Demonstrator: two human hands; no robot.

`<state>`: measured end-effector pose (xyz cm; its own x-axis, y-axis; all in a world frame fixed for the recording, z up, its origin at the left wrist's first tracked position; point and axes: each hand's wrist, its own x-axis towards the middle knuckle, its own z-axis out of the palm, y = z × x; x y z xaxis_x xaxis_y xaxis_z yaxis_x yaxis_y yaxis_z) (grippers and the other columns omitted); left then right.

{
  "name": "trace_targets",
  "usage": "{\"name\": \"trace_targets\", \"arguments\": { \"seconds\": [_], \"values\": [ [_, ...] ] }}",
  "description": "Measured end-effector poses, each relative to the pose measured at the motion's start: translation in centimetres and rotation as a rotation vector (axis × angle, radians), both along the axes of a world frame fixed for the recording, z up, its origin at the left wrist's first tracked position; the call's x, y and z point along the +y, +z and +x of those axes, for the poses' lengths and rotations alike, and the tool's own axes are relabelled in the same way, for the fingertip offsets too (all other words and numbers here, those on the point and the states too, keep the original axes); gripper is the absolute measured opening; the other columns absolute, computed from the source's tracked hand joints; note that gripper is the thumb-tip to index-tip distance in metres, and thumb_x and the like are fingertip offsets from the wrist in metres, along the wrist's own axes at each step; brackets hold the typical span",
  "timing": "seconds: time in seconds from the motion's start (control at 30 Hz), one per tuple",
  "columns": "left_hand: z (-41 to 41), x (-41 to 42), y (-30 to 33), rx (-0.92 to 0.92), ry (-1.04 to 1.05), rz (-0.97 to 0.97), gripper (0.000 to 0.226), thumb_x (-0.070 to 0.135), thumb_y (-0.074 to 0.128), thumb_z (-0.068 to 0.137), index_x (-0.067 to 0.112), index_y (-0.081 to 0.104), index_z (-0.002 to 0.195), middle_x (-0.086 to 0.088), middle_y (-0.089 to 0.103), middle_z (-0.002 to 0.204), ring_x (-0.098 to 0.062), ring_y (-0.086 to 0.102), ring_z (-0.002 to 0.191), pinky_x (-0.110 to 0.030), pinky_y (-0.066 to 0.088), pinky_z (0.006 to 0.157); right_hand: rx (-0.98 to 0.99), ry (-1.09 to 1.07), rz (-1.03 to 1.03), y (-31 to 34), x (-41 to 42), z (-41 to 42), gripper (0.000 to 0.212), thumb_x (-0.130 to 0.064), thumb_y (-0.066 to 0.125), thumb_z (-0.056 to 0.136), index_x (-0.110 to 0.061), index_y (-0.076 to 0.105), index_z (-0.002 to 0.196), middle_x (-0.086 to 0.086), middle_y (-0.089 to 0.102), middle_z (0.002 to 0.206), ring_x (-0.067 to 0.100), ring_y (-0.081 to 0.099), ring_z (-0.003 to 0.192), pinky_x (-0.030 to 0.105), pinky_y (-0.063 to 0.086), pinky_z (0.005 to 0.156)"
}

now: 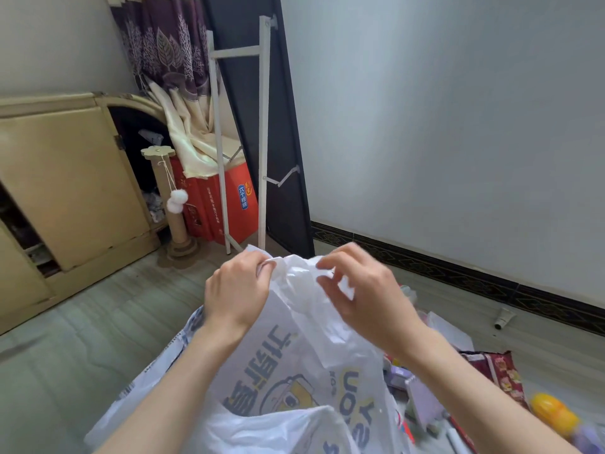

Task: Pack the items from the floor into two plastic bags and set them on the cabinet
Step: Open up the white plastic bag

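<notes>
A white plastic bag (294, 371) printed with blue characters and a yellow-and-blue cartoon figure is held up in the middle of the view by both hands. Its upper edge is gripped by the left hand (237, 290), whose fingers are curled over the bunched plastic at the top. Just to the right of that hand, the same crumpled rim is pinched by the right hand (360, 296) between thumb and fingertips, the remaining fingers being loosely bent. The two hands are near each other, with a fold of the plastic between them. The body of the bag hangs below both hands and spreads toward the lower edge of the view, over the forearms.

Below and to the right of the right hand, several items are seen on the floor (98, 322): a dark red patterned packet (497, 371), a yellow rounded object (553, 414), and smaller purple and white things that are too blurred to tell. Further right of that hand, a small white tube (504, 317) lies close to the dark patterned skirting (458, 267) at the foot of the pale wall.

Beyond and to the left of the left hand, a beige cabinet (65, 178) with a door ajar is seen. Between it and the hands stand a cardboard scratching post (170, 198) with a hanging white pompom, a red carton (222, 204), and a white metal frame (262, 132) leaning against a dark panel. A purple leaf-patterned curtain (163, 44) hangs above them.
</notes>
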<state>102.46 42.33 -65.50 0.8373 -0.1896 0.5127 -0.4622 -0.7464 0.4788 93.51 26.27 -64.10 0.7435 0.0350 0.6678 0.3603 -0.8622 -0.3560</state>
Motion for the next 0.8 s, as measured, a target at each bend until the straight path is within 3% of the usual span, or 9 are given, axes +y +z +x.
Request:
{"name": "trace_targets", "arguments": {
  "seconds": [0.1, 0.2, 0.3, 0.37, 0.43, 0.47, 0.57, 0.7, 0.8],
  "values": [
    [0.0, 0.6, 0.6, 0.073, -0.089, -0.066, 0.015, 0.03, 0.055, 0.089, 0.023, 0.068, 0.087, 0.001, 0.069, 0.086, -0.026, 0.06, 0.085, -0.033, 0.042, 0.067, 0.192, -0.014, -0.043, -1.0, 0.9, 0.4, 0.034, -0.029, 0.06, 0.086, -0.014, 0.056, 0.116, 0.002, 0.06, 0.112, 0.011, 0.059, 0.085, 0.03, 0.051, 0.079],
    [-0.7, 1.0, 1.3, 0.152, -0.314, -0.158, 0.01, 0.026, 0.061, 0.087, 0.023, 0.07, 0.088, 0.006, 0.071, 0.081, -0.017, 0.063, 0.081, -0.039, 0.051, 0.074, 0.304, -0.09, -0.042, -1.6, -1.0, 1.1, 0.068, -0.042, 0.065, 0.08, -0.016, 0.038, 0.136, 0.0, 0.045, 0.137, 0.017, 0.043, 0.125, 0.036, 0.034, 0.108],
    [-1.4, 1.1, 2.0, 0.209, -0.491, -0.286, 0.008, 0.021, 0.064, 0.084, 0.024, 0.071, 0.081, 0.008, 0.07, 0.074, -0.01, 0.063, 0.072, -0.032, 0.052, 0.07, 0.32, -0.068, -0.035, -1.5, -2.2, 1.4, 0.073, -0.046, 0.067, 0.076, -0.019, 0.038, 0.137, -0.004, 0.042, 0.141, 0.012, 0.033, 0.13, 0.039, 0.023, 0.115],
    [-1.5, 1.0, 2.3, 0.237, -0.556, -0.37, 0.007, 0.031, 0.063, 0.08, 0.032, 0.07, 0.077, 0.012, 0.07, 0.075, -0.004, 0.062, 0.068, -0.02, 0.05, 0.065, 0.321, -0.04, 0.011, -1.8, -2.3, 1.5, 0.047, -0.04, 0.065, 0.08, -0.017, 0.056, 0.12, -0.003, 0.055, 0.124, 0.01, 0.047, 0.114, 0.031, 0.036, 0.104],
    [-1.4, 1.2, 2.3, 0.23, -0.566, -0.419, 0.008, 0.034, 0.061, 0.077, 0.034, 0.069, 0.078, 0.015, 0.07, 0.077, 0.001, 0.061, 0.068, -0.013, 0.047, 0.065, 0.286, -0.029, 0.116, -1.8, -2.1, 1.6, 0.014, -0.025, 0.06, 0.087, -0.015, 0.059, 0.079, -0.001, 0.061, 0.081, 0.004, 0.052, 0.074, 0.025, 0.041, 0.071],
    [-1.2, 1.3, 2.3, 0.216, -0.551, -0.423, 0.007, 0.031, 0.062, 0.078, 0.034, 0.069, 0.079, 0.014, 0.07, 0.078, 0.001, 0.061, 0.069, -0.013, 0.047, 0.065, 0.291, -0.041, 0.215, -1.8, -2.2, 1.8, 0.023, -0.019, 0.057, 0.089, -0.012, 0.052, 0.069, 0.001, 0.056, 0.067, 0.005, 0.046, 0.062, 0.025, 0.034, 0.062],
    [-0.4, 1.9, 2.0, 0.131, -0.465, -0.356, 0.019, 0.021, 0.065, 0.083, 0.038, 0.067, 0.076, 0.018, 0.069, 0.077, 0.001, 0.061, 0.07, -0.013, 0.046, 0.065, 0.284, -0.083, 0.43, -1.1, -2.7, 2.1, 0.029, -0.015, 0.049, 0.093, -0.008, 0.047, 0.065, 0.003, 0.044, 0.058, 0.008, 0.036, 0.055, 0.022, 0.026, 0.053],
    [1.0, 2.8, 1.2, 0.141, -0.267, -0.19, 0.011, 0.028, 0.062, 0.086, 0.032, 0.068, 0.078, 0.012, 0.069, 0.074, -0.012, 0.062, 0.076, -0.036, 0.05, 0.071, 0.297, -0.017, 0.534, -0.3, -3.2, 1.8, 0.041, -0.021, 0.051, 0.093, -0.002, 0.039, 0.059, -0.005, 0.028, 0.054, 0.006, 0.024, 0.046, 0.018, 0.02, 0.043],
    [0.9, 2.6, 0.5, 0.133, -0.199, -0.057, 0.011, 0.025, 0.056, 0.09, 0.028, 0.066, 0.087, 0.01, 0.066, 0.083, -0.02, 0.06, 0.087, -0.04, 0.047, 0.078, 0.323, 0.024, 0.577, -0.1, -3.2, 1.7, 0.041, -0.018, 0.051, 0.093, -0.013, 0.036, 0.055, -0.012, 0.026, 0.049, 0.004, 0.023, 0.043, 0.015, 0.018, 0.041]
  ]
}}
